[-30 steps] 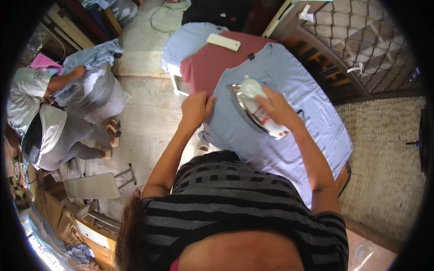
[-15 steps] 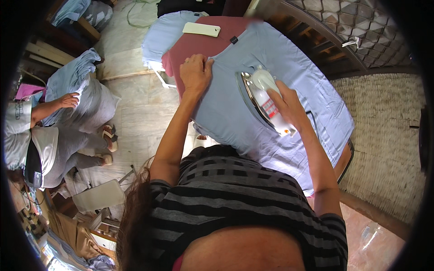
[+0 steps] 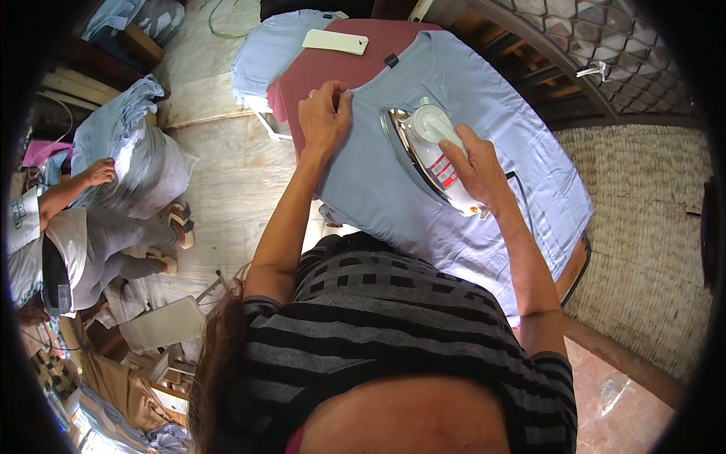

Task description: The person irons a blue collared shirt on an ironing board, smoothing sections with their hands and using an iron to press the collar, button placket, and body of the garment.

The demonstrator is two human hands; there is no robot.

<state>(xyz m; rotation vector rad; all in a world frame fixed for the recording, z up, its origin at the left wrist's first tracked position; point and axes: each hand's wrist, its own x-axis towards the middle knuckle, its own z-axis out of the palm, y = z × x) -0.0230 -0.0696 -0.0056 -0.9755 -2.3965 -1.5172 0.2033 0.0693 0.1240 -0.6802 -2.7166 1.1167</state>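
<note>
A light blue T-shirt is spread over an ironing board with a dark red cover. My right hand is closed round the handle of a white clothes iron, whose metal soleplate edge faces left on the shirt. My left hand lies at the shirt's left edge, fingers bent, thumb and fingertips close together at the cloth. What the fingertips pinch is partly hidden. A small dark neck label shows at the collar.
Pale cards or tags lie at the board's far end, beside another blue garment. A metal lattice gate stands far right. At left a person stands by piled blue clothes. A folding chair is at lower left.
The iron in my right hand has slid slightly left and away from me on the shirt. The shirt's neckline looks smoother. At left, the other person's hand has shifted left.
</note>
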